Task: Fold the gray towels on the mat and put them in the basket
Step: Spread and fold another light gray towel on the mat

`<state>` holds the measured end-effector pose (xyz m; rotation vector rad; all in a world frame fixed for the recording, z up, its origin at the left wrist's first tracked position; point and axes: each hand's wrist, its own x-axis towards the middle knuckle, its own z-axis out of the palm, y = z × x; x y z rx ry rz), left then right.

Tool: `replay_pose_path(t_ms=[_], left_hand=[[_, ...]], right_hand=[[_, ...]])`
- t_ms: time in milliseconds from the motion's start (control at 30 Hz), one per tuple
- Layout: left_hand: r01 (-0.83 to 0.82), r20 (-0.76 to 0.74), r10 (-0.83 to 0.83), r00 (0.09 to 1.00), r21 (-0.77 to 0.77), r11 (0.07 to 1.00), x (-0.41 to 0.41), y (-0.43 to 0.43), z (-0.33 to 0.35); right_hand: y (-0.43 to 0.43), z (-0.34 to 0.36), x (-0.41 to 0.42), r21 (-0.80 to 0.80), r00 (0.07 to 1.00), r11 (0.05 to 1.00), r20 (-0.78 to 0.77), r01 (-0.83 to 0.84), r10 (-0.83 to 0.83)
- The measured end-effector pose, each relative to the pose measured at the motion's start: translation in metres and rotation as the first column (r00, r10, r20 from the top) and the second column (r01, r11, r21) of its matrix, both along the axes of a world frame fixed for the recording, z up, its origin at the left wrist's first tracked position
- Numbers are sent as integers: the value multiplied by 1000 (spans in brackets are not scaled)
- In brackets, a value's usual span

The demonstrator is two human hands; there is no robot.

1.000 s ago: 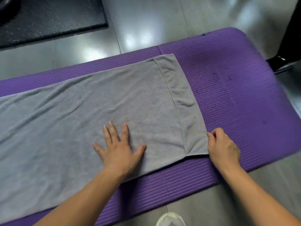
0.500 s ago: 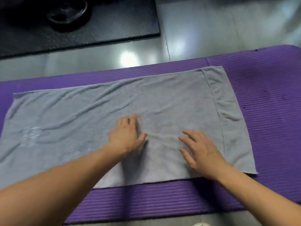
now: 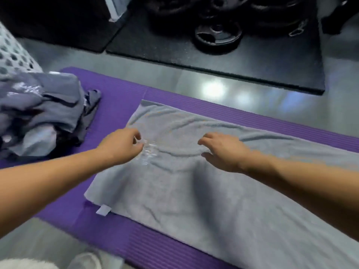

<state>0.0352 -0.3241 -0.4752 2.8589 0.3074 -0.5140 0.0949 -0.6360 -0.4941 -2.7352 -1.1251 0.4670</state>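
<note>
Left hand stretched forward, fingers curled toward thumb, right hand alongside, palm down, fingers loosely bent, both blurred

The room is dim. Lights up above make white shiny spots on the gray floor. Everything looks smeary. Soft dark shadows lie on the towel.

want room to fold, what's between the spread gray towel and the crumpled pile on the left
Only a bare strip of purple mat separates the spread towel from the crumpled pile, in the head view.
</note>
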Motion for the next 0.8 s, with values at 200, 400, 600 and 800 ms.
replay_pose_path(t_ms=[200,400,600,800], left_hand=[[-227,-14,227,974,-91,970,-55,92,-54],[-330,-147,303,942,-232,915,-104,117,-70],[-480,-178,452,874,-464,744,-145,124,-75],[-451,-171,455,874,-636,626,-147,124,-71]], right_hand=[[121,-19,41,-36,1000,999,-1,8,-8],[225,-39,88,66,982,980,-44,185,-183],[278,-54,126,4,965,967,64,253,-253],[283,-52,134,-21,960,962,67,274,-272]])
